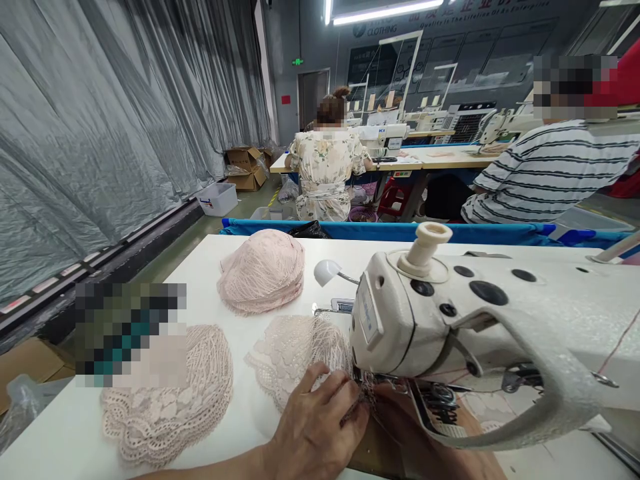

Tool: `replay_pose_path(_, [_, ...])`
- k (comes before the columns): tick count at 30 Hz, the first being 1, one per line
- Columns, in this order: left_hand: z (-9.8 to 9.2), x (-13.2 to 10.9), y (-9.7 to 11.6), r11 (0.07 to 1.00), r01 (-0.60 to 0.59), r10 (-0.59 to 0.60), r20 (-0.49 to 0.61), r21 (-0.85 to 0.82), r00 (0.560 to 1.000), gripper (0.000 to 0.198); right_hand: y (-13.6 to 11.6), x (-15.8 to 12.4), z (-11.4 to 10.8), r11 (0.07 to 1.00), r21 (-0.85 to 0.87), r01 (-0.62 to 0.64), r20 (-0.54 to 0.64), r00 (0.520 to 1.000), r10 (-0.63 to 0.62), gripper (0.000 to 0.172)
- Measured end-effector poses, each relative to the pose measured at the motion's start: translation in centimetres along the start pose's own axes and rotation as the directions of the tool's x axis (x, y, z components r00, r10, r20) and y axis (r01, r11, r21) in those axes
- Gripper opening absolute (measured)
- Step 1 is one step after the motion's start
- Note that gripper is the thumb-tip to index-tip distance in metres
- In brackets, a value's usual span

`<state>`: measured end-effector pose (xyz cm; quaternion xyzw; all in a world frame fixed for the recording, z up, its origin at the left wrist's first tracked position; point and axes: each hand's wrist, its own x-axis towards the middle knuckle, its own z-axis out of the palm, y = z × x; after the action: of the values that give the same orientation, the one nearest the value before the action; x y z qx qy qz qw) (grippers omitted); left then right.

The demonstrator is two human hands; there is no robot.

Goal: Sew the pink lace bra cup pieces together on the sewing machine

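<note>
My left hand (pixel 323 420) is closed on the edge of a pale lace piece (pixel 283 353), beside the needle area of a white sewing machine (pixel 390 313). The scalloped part of that lace lies flat on the table to the left, while its fringed edge runs under the machine head. Part of my right hand or forearm (pixel 473 437) shows behind the machine's curved arm. Its fingers are hidden. Left of my left hand lies a stack of beige lace pieces (pixel 175 407). Farther back sits a pile of pink lace-covered cups (pixel 263 273).
A blue cloth trough (pixel 400 231) runs along the back of the white table (pixel 195 287). Beyond it, two people sit at other machines. Cardboard boxes (pixel 245 167) and a white plastic bin (pixel 218 199) stand on the floor by the grey curtain (pixel 125 100).
</note>
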<state>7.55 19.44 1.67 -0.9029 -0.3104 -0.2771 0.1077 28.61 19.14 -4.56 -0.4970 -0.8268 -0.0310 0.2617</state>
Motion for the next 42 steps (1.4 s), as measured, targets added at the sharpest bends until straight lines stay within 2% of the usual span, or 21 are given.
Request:
replay_pose_path(5, [0.5, -0.5, 0.3, 1.000, 0.013, -0.013, -0.011, 0.006, 1.000, 0.017, -0.2, 0.2, -1.1, 0.988, -0.003, 0.157, -0.065, 0.986, -0.157, 0.027])
replay_pose_path(7, [0.8, -0.8, 0.5, 1.000, 0.025, -0.025, -0.056, 0.003, 0.998, 0.018, -0.5, 0.5, -1.8, 0.974, -0.031, 0.226, -0.055, 0.972, -0.227, 0.028])
replay_pose_path(10, [1.0, -0.9, 0.7, 0.999, 0.035, -0.032, -0.120, 0.023, 0.992, 0.020, -1.2, 1.3, -2.7, 0.968, -0.059, 0.246, -0.005, 0.969, -0.246, 0.031])
replay_pose_path(13, [0.5, -0.7, 0.6, 0.999, 0.036, -0.036, -0.039, 0.009, 0.999, 0.018, -1.6, 1.8, -2.8, 0.960, -0.092, 0.264, -0.035, 0.963, -0.268, 0.033])
replay_pose_path(17, [-0.4, -0.6, 0.3, 0.992, 0.121, -0.118, 0.089, -0.027, 0.989, 0.015, -1.7, 2.0, -2.6, 0.932, -0.177, 0.317, -0.125, 0.932, -0.341, 0.037])
replay_pose_path(22, [-0.6, -0.7, 0.0, 0.994, 0.108, -0.107, 0.077, -0.011, 0.991, 0.023, -2.5, 2.7, -3.5, 0.945, -0.080, 0.317, -0.068, 0.944, -0.323, 0.046])
replay_pose_path(25, [-0.6, -0.6, -0.1, 0.994, 0.112, -0.110, 0.086, -0.011, 0.990, 0.021, -2.9, 3.0, -3.7, 0.954, -0.057, 0.296, 0.007, 0.955, -0.296, 0.042])
replay_pose_path(29, [-0.3, -0.5, -0.2, 0.994, 0.109, -0.111, 0.077, 0.030, 0.991, 0.016, -2.8, 2.9, -3.5, 0.951, -0.060, 0.305, 0.020, 0.952, -0.304, 0.036])
replay_pose_path(34, [0.0, -0.6, -0.3, 0.996, 0.084, -0.086, 0.074, 0.032, 0.994, 0.022, -2.8, 2.7, -3.7, 0.954, -0.046, 0.295, -0.015, 0.955, -0.296, 0.039])
replay_pose_path(37, [-0.3, -0.3, -0.4, 0.989, 0.145, -0.142, 0.054, -0.040, 0.988, 0.022, -2.3, 2.3, -2.9, 0.937, -0.050, 0.347, -0.018, 0.937, -0.348, 0.033])
replay_pose_path(39, [-0.7, 0.0, -0.5, 0.974, 0.190, -0.183, 0.065, -0.123, 0.981, 0.021, -1.8, 1.8, -2.0, 0.924, -0.052, 0.378, -0.074, 0.921, -0.381, 0.032])
replay_pose_path(42, [-1.1, 0.4, -0.6, 0.955, 0.200, -0.190, 0.067, -0.218, 0.980, 0.018, -1.4, 1.2, -1.4, 0.942, -0.032, 0.335, -0.072, 0.939, -0.337, 0.029])
